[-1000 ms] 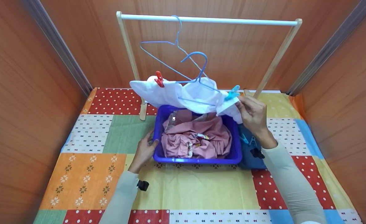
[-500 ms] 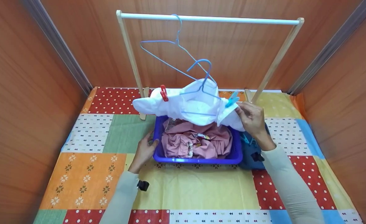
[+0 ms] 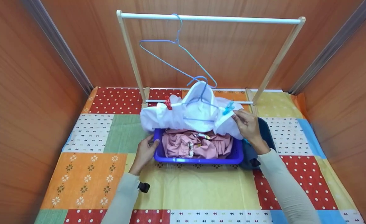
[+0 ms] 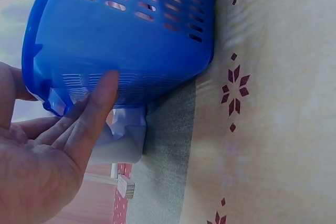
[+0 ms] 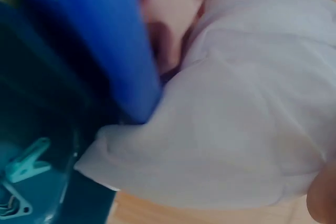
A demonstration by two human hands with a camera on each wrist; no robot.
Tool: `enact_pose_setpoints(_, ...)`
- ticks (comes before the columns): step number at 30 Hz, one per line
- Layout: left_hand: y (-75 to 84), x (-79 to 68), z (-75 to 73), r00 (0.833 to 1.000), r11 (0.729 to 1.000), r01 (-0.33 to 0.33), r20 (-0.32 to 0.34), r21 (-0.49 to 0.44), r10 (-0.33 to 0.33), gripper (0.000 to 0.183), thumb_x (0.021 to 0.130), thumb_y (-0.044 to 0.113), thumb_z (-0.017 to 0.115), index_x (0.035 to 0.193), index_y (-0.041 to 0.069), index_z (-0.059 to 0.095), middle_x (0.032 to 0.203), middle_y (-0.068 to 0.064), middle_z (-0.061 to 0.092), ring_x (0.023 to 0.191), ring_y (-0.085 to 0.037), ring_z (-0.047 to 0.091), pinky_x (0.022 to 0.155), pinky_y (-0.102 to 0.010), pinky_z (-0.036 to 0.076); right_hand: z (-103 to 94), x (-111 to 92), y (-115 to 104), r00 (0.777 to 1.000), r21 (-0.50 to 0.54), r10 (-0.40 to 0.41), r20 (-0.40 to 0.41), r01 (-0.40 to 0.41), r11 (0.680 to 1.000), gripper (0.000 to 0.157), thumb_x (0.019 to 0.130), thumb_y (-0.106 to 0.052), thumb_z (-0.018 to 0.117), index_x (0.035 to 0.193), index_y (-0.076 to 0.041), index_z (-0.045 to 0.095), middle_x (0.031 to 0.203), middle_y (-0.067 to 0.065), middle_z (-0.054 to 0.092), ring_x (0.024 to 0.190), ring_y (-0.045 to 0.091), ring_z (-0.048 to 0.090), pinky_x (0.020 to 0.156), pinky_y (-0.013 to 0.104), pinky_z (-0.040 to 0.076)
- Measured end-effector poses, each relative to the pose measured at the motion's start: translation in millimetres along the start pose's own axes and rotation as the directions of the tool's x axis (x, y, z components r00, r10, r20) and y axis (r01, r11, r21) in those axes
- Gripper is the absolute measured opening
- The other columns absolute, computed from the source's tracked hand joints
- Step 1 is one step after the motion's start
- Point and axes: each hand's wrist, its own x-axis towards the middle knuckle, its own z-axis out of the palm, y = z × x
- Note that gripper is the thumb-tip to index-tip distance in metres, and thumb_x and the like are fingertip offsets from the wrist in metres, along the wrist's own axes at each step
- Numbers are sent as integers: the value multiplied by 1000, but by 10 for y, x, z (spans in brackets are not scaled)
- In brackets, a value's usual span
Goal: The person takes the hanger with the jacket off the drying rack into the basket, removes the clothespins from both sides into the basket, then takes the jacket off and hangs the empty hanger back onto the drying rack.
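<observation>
My left hand (image 3: 145, 151) holds the left side of a purple-blue plastic basket (image 3: 198, 161), fingers against its slotted outer wall (image 4: 105, 40). Crumpled pink clothing (image 3: 207, 147) lies inside. With my right hand (image 3: 247, 126) I pinch the right shoulder of a white shirt (image 3: 170, 119) on a blue wire hanger (image 3: 206, 83), beside a light-blue clothespin (image 3: 229, 107). A red clothespin (image 3: 168, 102) clips the shirt's left shoulder. The shirt overlaps the basket's back part. In the right wrist view, white cloth (image 5: 236, 119) fills most of the picture.
Behind the basket stands a rack with a white top bar (image 3: 238, 19) and wooden legs; a bare wire hanger (image 3: 158, 40) hangs from it. A dark teal tub (image 3: 266, 133) sits right of the basket, with teal clothespins (image 5: 29, 166) inside. Wood-grain panels surround the patchwork tablecloth (image 3: 86, 174).
My right hand and the hanger with the white shirt have come lower and nearer, covering more of the basket. The left hand stays at the basket.
</observation>
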Motion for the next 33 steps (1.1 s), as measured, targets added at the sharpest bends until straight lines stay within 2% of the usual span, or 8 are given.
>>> enact_pose_setpoints(3, -3, -5, 6, 1000, 1000, -4, -5, 7, 4, 41, 96, 12, 59, 132, -8, 56, 121, -26, 66, 111, -37, 66, 95, -45, 54, 9, -56, 62, 1000, -18, 7, 4, -7, 1000, 18, 75, 24, 66, 87, 12, 71, 64, 20, 60, 52, 18, 40, 54, 14, 28)
enact_pose_setpoints(10, -30, -15, 16, 1000, 1000, -17, -20, 20, 17, 38, 96, 12, 59, 129, -7, 59, 121, -26, 67, 110, -37, 67, 95, -46, 54, 53, -181, 144, 999, -67, 47, 4, -46, 997, 12, 78, 18, 69, 88, 12, 72, 72, 25, 66, 56, 26, 51, 59, 14, 35)
enact_pose_setpoints(16, -41, -22, 12, 998, 999, -40, -38, 20, 40, 36, 96, 11, 60, 125, -8, 61, 118, -26, 67, 108, -37, 67, 94, -46, 54, 91, -288, 193, 998, -85, 47, 39, -44, 995, 12, 78, 17, 69, 88, 11, 72, 73, 25, 66, 55, 25, 51, 57, 13, 34)
enact_pose_setpoints(21, -42, -26, 30, 997, 996, -56, -48, 68, 59, 20, 96, 14, 61, 100, -4, 68, 94, -16, 72, 86, -23, 67, 78, -36, 54, 96, -384, 244, 996, -91, 57, 62, -51, 995, 14, 78, 17, 69, 90, 11, 72, 74, 23, 67, 54, 25, 51, 56, 14, 34)
enact_pose_setpoints(23, -39, -26, 40, 998, 995, -46, -48, 85, 50, 19, 96, 16, 61, 85, 1, 63, 79, -7, 65, 73, -16, 59, 68, -30, 48, 99, -453, 321, 996, -98, 61, 67, -55, 994, 15, 78, 18, 68, 90, 10, 73, 75, 22, 67, 54, 26, 52, 56, 15, 35)
enact_pose_setpoints(26, -31, -35, 41, 998, 995, -41, -43, 91, 45, 24, 97, 18, 61, 78, 5, 56, 71, -1, 53, 67, -13, 49, 62, -27, 40, 108, -575, 489, 995, -108, 72, 63, -65, 992, 19, 76, 19, 69, 90, 8, 74, 76, 19, 69, 56, 26, 55, 58, 17, 39)
enact_pose_setpoints(29, -26, -61, 24, 998, 994, -40, -46, 99, 45, 22, 97, 19, 60, 82, 3, 61, 76, -6, 62, 72, -17, 57, 67, -30, 46, 121, -668, 634, 994, -121, 77, 72, -68, 990, 22, 74, 18, 72, 91, 4, 75, 78, 15, 71, 60, 22, 58, 60, 17, 42)
enact_pose_setpoints(33, -18, -120, -33, 996, 993, 5, -92, 121, 6, 23, 96, 19, 62, 99, -1, 72, 96, -17, 74, 90, -27, 69, 80, -38, 55, 123, -676, 646, 992, -131, 66, 105, -52, 990, 22, 75, 14, 74, 93, 1, 76, 79, 10, 72, 63, 15, 59, 61, 18, 45)
